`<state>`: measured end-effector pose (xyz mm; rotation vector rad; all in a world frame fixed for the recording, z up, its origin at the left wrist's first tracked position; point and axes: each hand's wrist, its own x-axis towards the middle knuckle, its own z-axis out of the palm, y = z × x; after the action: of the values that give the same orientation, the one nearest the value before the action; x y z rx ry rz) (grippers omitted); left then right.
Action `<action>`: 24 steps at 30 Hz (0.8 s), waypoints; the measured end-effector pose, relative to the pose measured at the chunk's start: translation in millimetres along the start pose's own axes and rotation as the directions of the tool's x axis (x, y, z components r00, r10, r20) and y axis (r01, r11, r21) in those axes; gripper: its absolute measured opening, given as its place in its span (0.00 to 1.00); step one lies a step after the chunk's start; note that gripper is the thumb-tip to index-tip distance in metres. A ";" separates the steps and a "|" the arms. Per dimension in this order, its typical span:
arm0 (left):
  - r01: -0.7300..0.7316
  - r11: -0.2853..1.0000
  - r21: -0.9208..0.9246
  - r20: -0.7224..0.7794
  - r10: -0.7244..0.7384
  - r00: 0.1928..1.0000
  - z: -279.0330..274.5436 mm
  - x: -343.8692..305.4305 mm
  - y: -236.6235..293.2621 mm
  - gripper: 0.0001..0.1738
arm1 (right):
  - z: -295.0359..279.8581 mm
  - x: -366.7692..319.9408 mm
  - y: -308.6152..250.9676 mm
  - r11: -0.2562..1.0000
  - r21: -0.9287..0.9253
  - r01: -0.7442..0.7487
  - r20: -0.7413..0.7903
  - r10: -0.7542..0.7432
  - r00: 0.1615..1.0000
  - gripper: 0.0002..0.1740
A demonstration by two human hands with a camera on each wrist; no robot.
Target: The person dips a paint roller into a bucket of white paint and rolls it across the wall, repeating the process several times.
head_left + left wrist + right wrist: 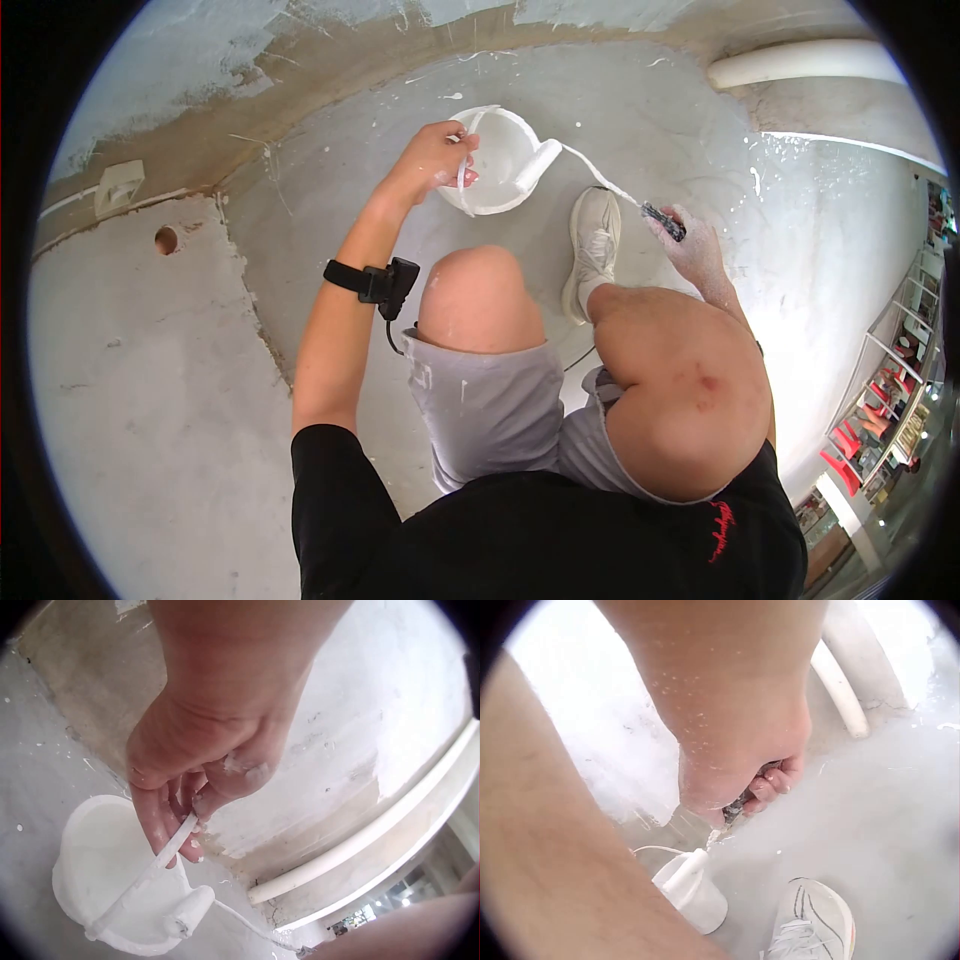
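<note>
Governing relation: I read the roller (539, 166) ahead and to the left of the right hand (692, 245), at the far end of its thin, bent rod (603, 173). From the right hand, the rod runs forward and leftward to the roller's far end. The roller's long axis lies crosswise to the rod, its near end slanting back toward the left hand's side.

Position: the roller lies over the edge of the bucket (495, 210) on the side facing the right hand. I cannot confirm whether it bears on the rim. The left hand (440, 155) is the nearer of the two to the roller, but does not touch it.

Hand state: the right hand is clamped on the dark grip (663, 222), fingers wrapped round it. The left hand pinches the bucket handle (142, 881), which arches across the bucket's mouth below the fingertips.

Appearance: I note a short white cylinder, evenly coated along its side, with a rough, darker-marked end. The rod is white and lumpy; the grip carries pale smears. I cannot tell the level inside the white bucket.
</note>
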<state>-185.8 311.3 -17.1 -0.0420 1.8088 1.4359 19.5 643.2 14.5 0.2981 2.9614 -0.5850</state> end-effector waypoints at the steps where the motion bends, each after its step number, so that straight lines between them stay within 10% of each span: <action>1: 0.012 1.000 0.002 0.002 -0.012 1.000 -0.2 0.0 0.0 0.14 | 1.0 -1.3 3.4 0.998 0.045 -0.044 0.031 0.042 0.999 0.19; 7: 0.036 0.999 -0.024 0.030 -0.035 0.999 -4.0 6.3 -10.3 0.13 | 25.2 -6.4 33.7 0.894 0.400 -0.203 0.075 0.189 0.979 0.19; 13: 0.003 1.000 -0.023 -0.014 -0.004 1.000 -3.6 13.4 -22.2 0.09 | -6.8 25.2 23.5 0.843 0.521 -0.133 -0.220 0.283 0.933 0.16; 15: 0.018 0.998 -0.054 0.005 -0.018 1.000 -1.7 5.2 -8.7 0.09 | -37.7 40.0 0.3 0.560 0.819 -0.124 -0.123 0.381 0.916 0.13; 24: 0.048 0.998 -0.047 0.034 -0.047 0.998 -2.5 -2.4 1.4 0.08 | -163.1 122.6 -6.3 0.588 0.727 0.354 -0.626 0.357 0.694 0.12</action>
<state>-186.3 308.7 -14.5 -0.0848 1.7352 1.4386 -112.4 721.3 149.3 0.7618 3.0350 -2.3726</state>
